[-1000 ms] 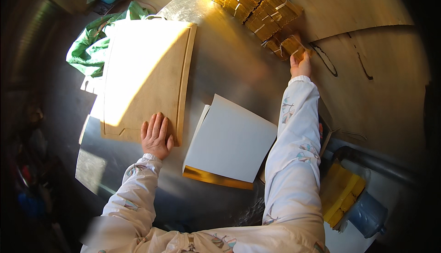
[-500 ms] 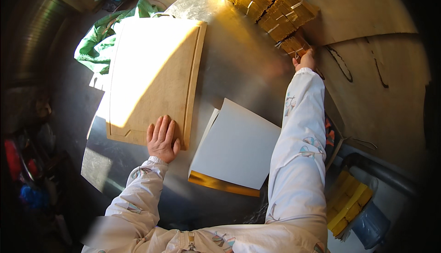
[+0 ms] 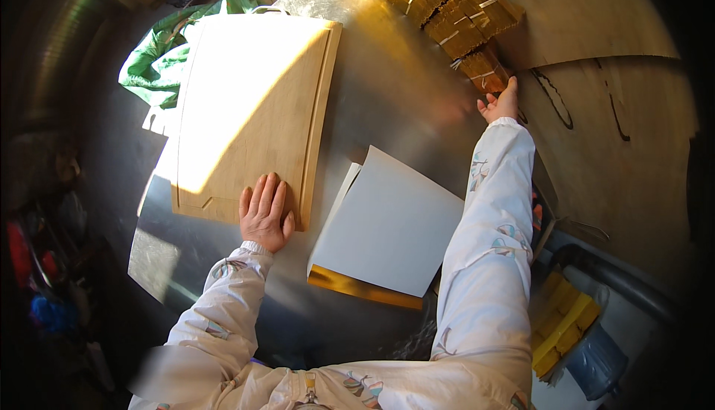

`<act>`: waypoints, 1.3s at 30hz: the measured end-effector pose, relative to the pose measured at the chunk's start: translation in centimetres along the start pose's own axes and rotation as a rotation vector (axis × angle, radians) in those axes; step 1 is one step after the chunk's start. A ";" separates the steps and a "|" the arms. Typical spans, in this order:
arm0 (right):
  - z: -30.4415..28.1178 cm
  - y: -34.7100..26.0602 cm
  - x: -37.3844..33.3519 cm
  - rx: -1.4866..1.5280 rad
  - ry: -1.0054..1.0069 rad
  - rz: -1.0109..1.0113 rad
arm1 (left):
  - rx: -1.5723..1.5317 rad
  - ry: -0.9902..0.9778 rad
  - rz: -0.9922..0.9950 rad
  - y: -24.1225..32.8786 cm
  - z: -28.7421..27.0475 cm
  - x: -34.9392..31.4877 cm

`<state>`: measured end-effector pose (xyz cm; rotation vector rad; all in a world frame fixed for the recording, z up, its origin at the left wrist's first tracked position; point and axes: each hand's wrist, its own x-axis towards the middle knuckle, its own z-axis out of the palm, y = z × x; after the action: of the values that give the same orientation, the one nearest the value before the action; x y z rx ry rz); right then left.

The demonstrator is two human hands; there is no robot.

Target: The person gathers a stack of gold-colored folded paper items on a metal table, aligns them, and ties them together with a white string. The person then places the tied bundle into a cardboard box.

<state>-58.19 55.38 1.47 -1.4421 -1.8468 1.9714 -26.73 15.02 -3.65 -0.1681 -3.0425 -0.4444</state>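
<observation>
My left hand point(image 3: 264, 218) lies flat, fingers stretched, on the near right corner of a wooden board point(image 3: 279, 127) with a grooved edge and a metal handle. At the far right my right hand point(image 3: 502, 103) reaches out with its fingers apart. It is at the near end of a gold-coloured bundle point(image 3: 484, 72) tied with a pale band; whether the fingertips touch it, I cannot tell. Several similar tied bundles point(image 3: 462, 24) stand in rows behind it. Between my arms lies a stack of sheets point(image 3: 387, 220), white on top with a gold strip along its near edge.
The metal table point(image 3: 372, 105) carries the board and the stack. A green cloth point(image 3: 153, 71) is crumpled beyond the board's left side. Wooden panelling point(image 3: 596, 30) stands at the right. Lower right are yellow blocks point(image 3: 566, 328) and a blue plastic container point(image 3: 598, 365).
The fingers of my right hand have spread, with the hand slightly lower against the end bundle. My left hand stays flat on the board. The view has shifted slightly.
</observation>
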 end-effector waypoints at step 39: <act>-24.8 47.9 -49.6 -0.741 -0.327 -1.204 | -0.471 0.459 0.478 -7.5 -1.1 -8.9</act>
<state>10.20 30.03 -5.65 0.1811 -2.7065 0.9437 -18.70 6.67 -5.37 -0.6857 -2.3025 -0.9805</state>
